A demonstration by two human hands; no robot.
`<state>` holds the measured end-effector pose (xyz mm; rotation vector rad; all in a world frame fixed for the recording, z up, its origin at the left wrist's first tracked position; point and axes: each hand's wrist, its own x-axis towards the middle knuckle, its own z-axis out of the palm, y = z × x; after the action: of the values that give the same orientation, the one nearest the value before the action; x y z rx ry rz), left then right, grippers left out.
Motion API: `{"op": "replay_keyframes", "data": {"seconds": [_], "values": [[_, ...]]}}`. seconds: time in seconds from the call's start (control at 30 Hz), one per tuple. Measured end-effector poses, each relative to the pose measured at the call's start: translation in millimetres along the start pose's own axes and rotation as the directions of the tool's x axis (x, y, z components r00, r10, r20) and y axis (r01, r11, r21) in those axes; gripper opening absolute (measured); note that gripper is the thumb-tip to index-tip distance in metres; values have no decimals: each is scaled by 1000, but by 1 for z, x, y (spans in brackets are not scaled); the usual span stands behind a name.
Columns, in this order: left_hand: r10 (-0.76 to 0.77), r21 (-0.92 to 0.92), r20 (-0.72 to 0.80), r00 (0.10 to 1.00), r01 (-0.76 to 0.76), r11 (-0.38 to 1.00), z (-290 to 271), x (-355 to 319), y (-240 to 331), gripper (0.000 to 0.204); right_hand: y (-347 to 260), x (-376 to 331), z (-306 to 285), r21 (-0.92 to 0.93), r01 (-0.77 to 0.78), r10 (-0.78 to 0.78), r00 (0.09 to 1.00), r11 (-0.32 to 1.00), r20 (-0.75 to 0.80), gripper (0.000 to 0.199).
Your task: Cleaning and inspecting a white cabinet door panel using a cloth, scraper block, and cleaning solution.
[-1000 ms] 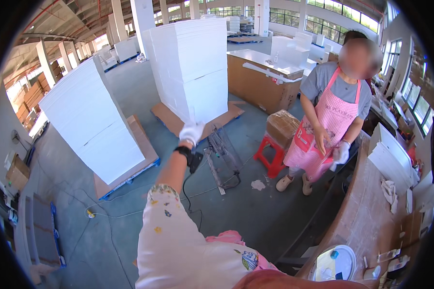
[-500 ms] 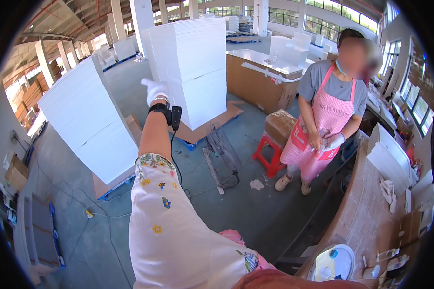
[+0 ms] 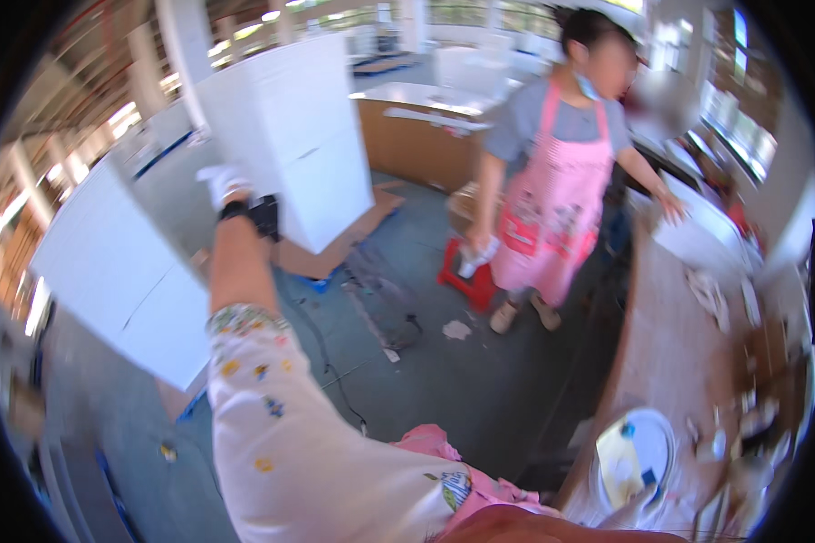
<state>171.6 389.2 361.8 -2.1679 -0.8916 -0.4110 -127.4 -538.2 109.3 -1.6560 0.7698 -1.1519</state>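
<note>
My left hand (image 3: 224, 184), in a white glove, is held out at the end of my stretched left arm, with a black band and small black box (image 3: 263, 215) at the wrist. Motion blurs it, but a finger seems to stretch out to the left, and I see nothing held. Behind it in the picture rises a tall stack of white sheets (image 3: 321, 154) on a pallet; I cannot tell whether they touch. A second white stack (image 3: 122, 281) stands left of my forearm. My right hand is out of sight; only bare skin of an arm shows at the bottom edge.
A person in a pink apron (image 3: 552, 190) stands at right, one hand on white sheets (image 3: 697, 222) on the long workbench (image 3: 652, 362). A red stool (image 3: 466, 281) bears a carton. A pallet jack (image 3: 371, 308) and cables lie on the floor. A white bucket (image 3: 661, 443) is near me.
The view has swung right, so most things sit further left. The person in the apron has turned away, parted their hands and reached one to the white sheets. My left arm stays stretched out.
</note>
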Motion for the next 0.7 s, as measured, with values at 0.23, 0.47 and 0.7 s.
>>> {"op": "replay_keyframes", "data": {"seconds": [0.23, 0.47, 0.7], "values": [[147, -921, 357, 923, 373, -108, -32, -18, 81, 57, -25, -20, -10, 44, -142, 143, 989, 989, -23, 46], [529, -951, 186, 828, 286, -114, -79, -97, 203, 48, -28, -41, -44, 114, -215, 234, 953, 970, -195, 47], [954, -971, -169, 249, 126, -205, -186, -264, 331, 49, -31, -65, -97, 493, -316, 457, 868, 811, -195, 31]]}}
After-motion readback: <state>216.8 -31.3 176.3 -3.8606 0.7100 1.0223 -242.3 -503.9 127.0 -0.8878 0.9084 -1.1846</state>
